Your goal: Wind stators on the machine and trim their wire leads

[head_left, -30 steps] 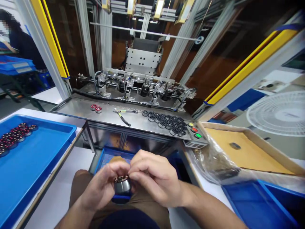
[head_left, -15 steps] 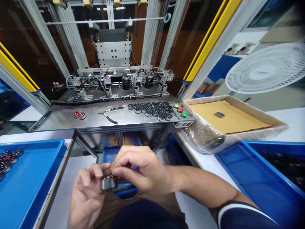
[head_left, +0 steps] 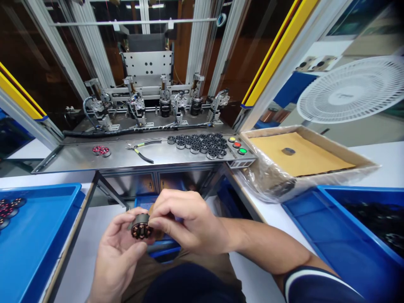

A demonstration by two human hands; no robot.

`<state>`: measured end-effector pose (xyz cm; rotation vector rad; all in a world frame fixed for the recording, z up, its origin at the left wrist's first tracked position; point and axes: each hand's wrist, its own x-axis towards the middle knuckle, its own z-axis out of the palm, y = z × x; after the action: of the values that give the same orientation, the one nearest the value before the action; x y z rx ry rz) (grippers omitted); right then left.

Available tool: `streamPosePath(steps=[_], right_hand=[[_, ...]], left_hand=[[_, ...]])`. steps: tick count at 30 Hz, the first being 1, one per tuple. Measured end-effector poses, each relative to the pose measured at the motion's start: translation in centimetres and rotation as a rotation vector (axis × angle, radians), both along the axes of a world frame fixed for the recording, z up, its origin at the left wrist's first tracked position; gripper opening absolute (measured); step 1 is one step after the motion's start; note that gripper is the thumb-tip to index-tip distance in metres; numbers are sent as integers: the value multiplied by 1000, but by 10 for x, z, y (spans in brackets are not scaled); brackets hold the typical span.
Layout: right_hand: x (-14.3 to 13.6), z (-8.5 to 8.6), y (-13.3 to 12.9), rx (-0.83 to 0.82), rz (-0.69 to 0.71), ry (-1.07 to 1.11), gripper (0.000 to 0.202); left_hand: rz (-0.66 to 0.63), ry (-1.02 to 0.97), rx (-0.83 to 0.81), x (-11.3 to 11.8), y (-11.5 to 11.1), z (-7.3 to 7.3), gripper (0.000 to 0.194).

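My left hand (head_left: 118, 248) is closed around a motor stator (head_left: 142, 227), thumb below and fingers behind it. The stator is a short dark ring with copper windings inside, tilted so its wound face turns toward me. Against its right edge, my right hand (head_left: 183, 219) pinches with thumb and index finger. What lies between those fingertips is hidden; it may be a bit of the stator or a wire. Both hands are above my lap, in front of the metal bench (head_left: 75, 162).
Black stators (head_left: 202, 144) cluster on the bench beside pliers (head_left: 143, 151) and red-wound stators (head_left: 101, 150). Behind stands a machine with clamps (head_left: 164, 101). Blue trays (head_left: 74, 198) flank me; a lined box (head_left: 315, 155) and a fan (head_left: 350, 90) are at right.
The stator has turned in my left hand, so its copper-wound face now shows. My left fingers have closed up around it. Upright parts on the machine now stand higher.
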<state>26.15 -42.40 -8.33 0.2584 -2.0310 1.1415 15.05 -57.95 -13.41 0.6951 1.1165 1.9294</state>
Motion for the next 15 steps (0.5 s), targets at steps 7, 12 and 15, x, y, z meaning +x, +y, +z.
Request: streamPosePath(steps=[7,12,15], right_hand=[[-7,-2,3,-19,65,71,13],[-8,-3,9,36,166,41,12],[-6,-5,10,49,173,26,11]], left_hand=[[148,11,114,3,0,-1,39],[-255,-23,-55,0,0,-7,57],[-312,-49,-62,-1,0,-11,44]])
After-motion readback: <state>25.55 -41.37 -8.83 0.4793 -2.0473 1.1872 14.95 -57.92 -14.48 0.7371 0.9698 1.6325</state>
